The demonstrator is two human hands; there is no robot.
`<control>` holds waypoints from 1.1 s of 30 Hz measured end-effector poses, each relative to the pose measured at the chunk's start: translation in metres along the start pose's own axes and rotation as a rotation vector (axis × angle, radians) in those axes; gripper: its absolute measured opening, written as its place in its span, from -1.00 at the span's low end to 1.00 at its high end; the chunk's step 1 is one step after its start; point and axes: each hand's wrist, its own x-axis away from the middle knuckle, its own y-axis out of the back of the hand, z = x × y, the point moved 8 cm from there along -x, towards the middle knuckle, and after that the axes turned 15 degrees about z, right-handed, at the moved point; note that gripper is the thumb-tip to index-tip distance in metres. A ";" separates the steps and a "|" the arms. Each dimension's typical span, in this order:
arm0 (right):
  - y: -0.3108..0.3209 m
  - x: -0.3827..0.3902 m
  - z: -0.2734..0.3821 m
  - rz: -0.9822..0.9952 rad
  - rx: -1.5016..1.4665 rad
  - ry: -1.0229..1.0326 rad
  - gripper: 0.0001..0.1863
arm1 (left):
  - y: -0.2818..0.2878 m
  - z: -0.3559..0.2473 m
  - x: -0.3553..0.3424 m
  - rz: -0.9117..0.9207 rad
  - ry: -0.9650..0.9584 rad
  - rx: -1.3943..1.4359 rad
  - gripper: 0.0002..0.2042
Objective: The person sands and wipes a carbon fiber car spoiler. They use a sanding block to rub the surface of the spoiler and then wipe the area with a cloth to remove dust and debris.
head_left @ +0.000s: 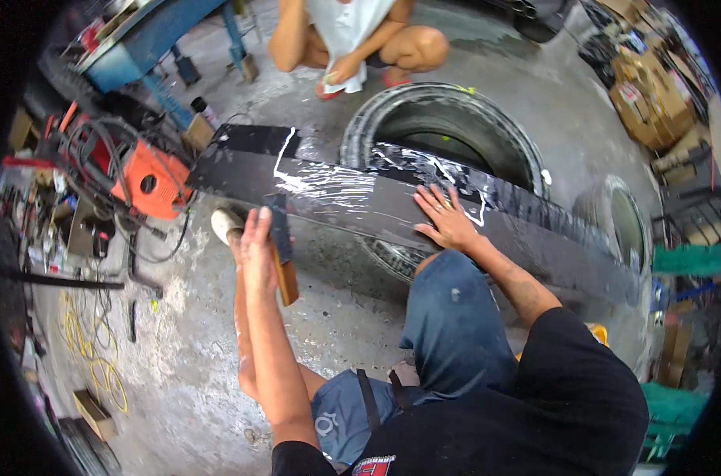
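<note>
My left hand (257, 246) grips a tool with a dark blade (278, 214) and an orange-brown handle (286, 279), held upright at the near edge of a long dark panel (551, 238). My right hand (444, 218) lies on the panel with fingers spread. White streaks (321, 184) and white lines of a wet-looking substance mark its surface, between my hands and along the far strip. The panel rests across a large tyre (463, 103), with a second, smaller tyre (626, 198) at the right.
A crouching person (352, 32) faces me beyond the tyre. An orange machine with hoses (158, 178) stands at left, near a blue metal bench (138, 47). Cardboard boxes (646, 103) and green crates (682, 258) line the right. A yellow hose (98, 349) lies on the floor.
</note>
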 end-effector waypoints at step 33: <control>-0.069 0.167 -0.096 0.108 -0.076 -0.072 -0.29 | -0.104 0.162 0.084 0.231 0.258 -1.548 -0.11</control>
